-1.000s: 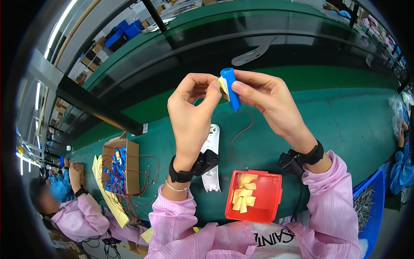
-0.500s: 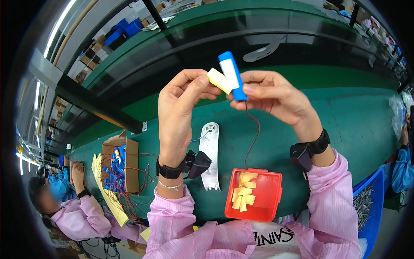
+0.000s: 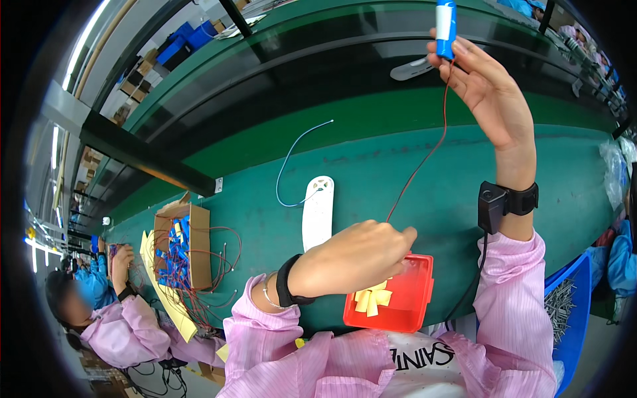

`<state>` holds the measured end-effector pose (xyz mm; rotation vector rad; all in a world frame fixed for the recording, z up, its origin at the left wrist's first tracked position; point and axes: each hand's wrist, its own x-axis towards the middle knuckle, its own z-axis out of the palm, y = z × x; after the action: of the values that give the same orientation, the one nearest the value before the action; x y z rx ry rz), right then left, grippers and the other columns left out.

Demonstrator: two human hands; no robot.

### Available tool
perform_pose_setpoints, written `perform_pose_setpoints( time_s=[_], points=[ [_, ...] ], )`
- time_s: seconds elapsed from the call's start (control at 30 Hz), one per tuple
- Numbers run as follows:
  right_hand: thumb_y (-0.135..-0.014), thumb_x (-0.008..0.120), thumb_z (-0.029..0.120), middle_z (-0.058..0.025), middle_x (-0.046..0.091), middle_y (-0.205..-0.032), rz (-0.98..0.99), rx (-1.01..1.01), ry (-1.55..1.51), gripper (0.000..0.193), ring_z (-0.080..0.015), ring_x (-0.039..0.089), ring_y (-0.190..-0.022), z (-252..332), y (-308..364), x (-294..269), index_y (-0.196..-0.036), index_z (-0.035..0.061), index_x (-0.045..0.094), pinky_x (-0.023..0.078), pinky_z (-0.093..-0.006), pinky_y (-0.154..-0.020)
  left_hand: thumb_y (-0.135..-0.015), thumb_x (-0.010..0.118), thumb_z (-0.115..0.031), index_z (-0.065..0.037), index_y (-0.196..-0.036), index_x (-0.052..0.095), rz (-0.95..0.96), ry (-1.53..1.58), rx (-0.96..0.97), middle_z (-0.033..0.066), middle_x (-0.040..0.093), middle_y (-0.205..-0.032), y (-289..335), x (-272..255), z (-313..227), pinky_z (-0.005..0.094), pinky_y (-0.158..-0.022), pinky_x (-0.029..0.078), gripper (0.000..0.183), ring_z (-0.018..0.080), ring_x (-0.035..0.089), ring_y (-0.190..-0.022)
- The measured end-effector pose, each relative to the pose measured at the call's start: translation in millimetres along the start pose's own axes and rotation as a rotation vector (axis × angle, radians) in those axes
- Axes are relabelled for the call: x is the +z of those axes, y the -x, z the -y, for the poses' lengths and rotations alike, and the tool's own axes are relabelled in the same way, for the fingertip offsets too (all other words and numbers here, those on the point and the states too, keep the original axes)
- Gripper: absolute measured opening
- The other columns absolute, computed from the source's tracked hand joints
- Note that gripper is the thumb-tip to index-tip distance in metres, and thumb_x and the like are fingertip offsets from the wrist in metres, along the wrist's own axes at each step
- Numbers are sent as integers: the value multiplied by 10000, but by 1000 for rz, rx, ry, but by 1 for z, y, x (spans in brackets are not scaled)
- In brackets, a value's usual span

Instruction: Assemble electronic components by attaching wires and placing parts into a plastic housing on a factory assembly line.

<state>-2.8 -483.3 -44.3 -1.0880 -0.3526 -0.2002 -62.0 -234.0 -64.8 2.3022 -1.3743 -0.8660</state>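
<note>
High at the upper right, my right hand [image 3: 488,83] is closed on a blue cylindrical battery pack [image 3: 446,30] with a white patch on its side. From the pack's lower end a thin dark red wire [image 3: 434,147] runs down to my left hand [image 3: 358,257]. That hand is closed over the wire's lower end, fingertips mostly hidden, above a red plastic box [image 3: 424,302]. Several pale yellow paper pieces [image 3: 373,300] lie in the box. Partly behind my left hand is a white curved plastic part [image 3: 318,212] with a blue cable [image 3: 286,166].
At the left, a cardboard box [image 3: 200,249] holds several blue battery packs with tangled wires, beside yellow sheets [image 3: 166,292]. A blue bin [image 3: 577,315] of metal pieces stands at the right. A dark post [image 3: 152,159] crosses the upper left; a co-worker [image 3: 126,325] sits at far left.
The right hand has raised the battery pack up and right. The left hand has left the pack and dropped to the red box, onto the wire; its yellow piece no longer shows. The blue cable is now uncovered.
</note>
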Motion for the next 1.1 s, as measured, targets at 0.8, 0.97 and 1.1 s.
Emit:
perform_pose_setpoints(
  time_s=[0.8,0.97,1.1],
  points=[
    [-908,670,190,-121,673,-1081,-25,19,188,393,-153,656,-880,3,12,21,-1214,-42,586,548,-263,-707,-959,594,-331,2,-1098,552,-428,898,-259,141,706,-984,-33,-30,176,286,-733,582,364,164,707,-803],
    [-878,693,177,-106,675,-971,163,276,299,371,-132,648,-823,-16,22,58,-1157,-53,613,540,-254,-636,-1013,489,-340,-10,-1223,552,-808,1078,-3,133,671,-1128,-37,-39,139,317,-786,583,396,183,701,-907],
    [-862,707,136,-96,666,-864,231,374,354,347,-123,639,-774,-41,20,65,-1117,-85,626,541,-259,-660,-1038,414,-367,19,-1327,460,-1097,1220,203,201,600,-1265,-40,-37,109,357,-897,554,484,247,649,-1074]
  ],
)
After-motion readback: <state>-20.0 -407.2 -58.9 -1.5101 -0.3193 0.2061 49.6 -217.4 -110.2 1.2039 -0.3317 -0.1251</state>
